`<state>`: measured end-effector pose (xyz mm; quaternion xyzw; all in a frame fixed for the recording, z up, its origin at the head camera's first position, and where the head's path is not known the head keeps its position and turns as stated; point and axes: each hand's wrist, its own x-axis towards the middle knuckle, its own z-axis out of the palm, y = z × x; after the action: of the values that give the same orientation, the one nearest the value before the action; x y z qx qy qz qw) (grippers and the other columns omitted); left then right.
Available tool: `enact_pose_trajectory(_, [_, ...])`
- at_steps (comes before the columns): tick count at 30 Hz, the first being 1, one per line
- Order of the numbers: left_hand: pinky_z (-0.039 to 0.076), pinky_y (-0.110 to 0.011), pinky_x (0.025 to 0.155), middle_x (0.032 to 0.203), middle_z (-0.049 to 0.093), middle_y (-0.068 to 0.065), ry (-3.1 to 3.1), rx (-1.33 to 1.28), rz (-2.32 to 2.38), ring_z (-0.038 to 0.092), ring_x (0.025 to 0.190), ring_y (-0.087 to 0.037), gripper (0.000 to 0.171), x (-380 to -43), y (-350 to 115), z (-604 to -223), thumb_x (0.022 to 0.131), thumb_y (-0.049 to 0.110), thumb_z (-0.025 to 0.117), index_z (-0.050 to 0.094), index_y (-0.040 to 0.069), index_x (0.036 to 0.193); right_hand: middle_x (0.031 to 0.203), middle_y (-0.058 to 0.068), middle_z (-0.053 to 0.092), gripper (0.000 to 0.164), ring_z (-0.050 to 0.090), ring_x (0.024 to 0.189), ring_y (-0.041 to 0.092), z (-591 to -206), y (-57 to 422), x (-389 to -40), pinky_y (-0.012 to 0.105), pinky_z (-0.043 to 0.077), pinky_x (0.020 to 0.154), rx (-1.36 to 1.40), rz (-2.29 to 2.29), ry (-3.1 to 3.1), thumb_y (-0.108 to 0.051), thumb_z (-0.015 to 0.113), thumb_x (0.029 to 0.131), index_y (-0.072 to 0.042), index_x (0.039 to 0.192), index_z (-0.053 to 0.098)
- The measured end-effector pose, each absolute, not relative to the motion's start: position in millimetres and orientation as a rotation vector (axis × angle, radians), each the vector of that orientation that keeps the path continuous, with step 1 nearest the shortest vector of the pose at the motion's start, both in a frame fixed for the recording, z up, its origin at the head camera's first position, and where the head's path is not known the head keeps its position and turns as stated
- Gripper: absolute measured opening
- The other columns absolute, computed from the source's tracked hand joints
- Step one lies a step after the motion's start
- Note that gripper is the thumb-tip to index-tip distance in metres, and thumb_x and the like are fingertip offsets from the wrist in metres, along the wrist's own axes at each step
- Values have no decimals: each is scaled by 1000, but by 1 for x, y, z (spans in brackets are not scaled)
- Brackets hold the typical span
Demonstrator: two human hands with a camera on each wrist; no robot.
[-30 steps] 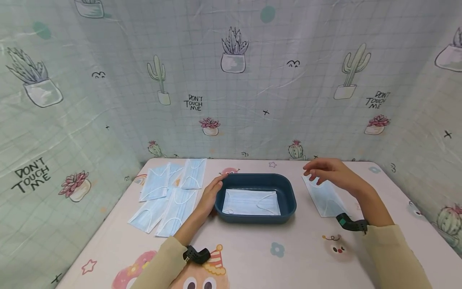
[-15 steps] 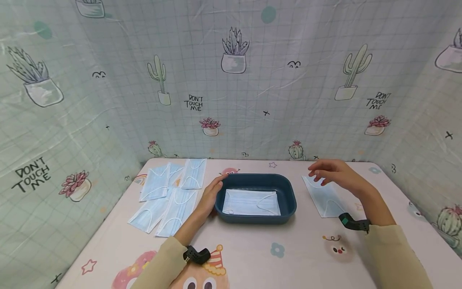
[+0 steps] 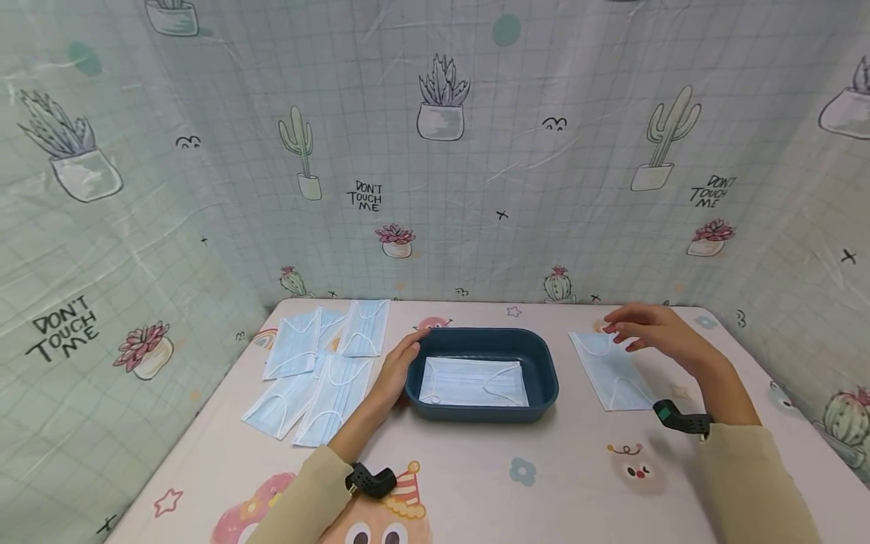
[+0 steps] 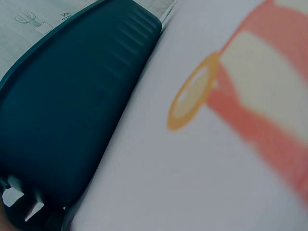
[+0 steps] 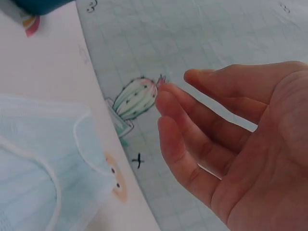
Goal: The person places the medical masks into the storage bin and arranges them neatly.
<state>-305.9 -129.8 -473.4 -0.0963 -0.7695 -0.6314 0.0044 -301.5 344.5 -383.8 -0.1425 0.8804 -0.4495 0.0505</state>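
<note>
A dark blue rectangular bin (image 3: 482, 413) stands mid-table with a pale blue face mask (image 3: 451, 381) lying flat inside. My left hand (image 3: 390, 374) rests along the bin's left side, fingers extended at the rim. The left wrist view is mostly filled by the bin's outer wall (image 4: 72, 106). To the right of the bin, another face mask (image 3: 612, 374) lies on the table, its ear loops showing. Over that mask's far right corner hovers my right hand (image 3: 655, 332). In the right wrist view its fingers (image 5: 202, 139) are loosely bent and hold nothing.
Several more face masks (image 3: 340, 393) lie partly overlapping on the table's left side. A patterned curtain (image 3: 503, 151) with cactus drawings surrounds the back and sides. The pale tablecloth (image 3: 476, 483) carries cartoon prints.
My right hand has drifted to the right, away from the bin, uncovering more of the mask under it. The left hand, bin and masks have stayed put.
</note>
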Motion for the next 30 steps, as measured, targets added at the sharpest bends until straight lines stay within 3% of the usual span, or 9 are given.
enact_pose_trajectory(5, [17,-56,130,161,48,-7,-2407,-312,-1977,31,157,-32,42,-307,-129,-473,112,25,39,55,18,150,131,30,65,43,71,100,14,-393,357,-304,32,61,81,-319,-1311,2708,-23,56,107,6,139,55])
enact_pose_trajectory(13, [17,-56,130,161,48,-5,-2423,-296,-1971,31,157,-31,42,-304,-129,-471,112,25,39,54,20,151,138,34,58,48,64,117,37,-416,367,-312,44,62,91,-127,-1223,2726,-19,62,103,9,141,52])
enact_pose_trajectory(20, [16,-56,130,162,46,-9,-2396,-341,-1984,29,158,-32,43,-304,-129,-473,112,22,39,52,13,152,134,36,58,46,67,104,30,-429,373,-315,36,63,84,13,-1102,2766,-18,62,101,7,138,54])
enact_pose_trajectory(30, [14,-56,131,161,48,-3,-2416,-289,-1994,29,158,-30,42,-304,-130,-473,112,29,40,55,22,150,126,36,61,44,67,98,31,-434,372,-315,33,63,79,46,-1057,2774,-9,64,96,11,134,54])
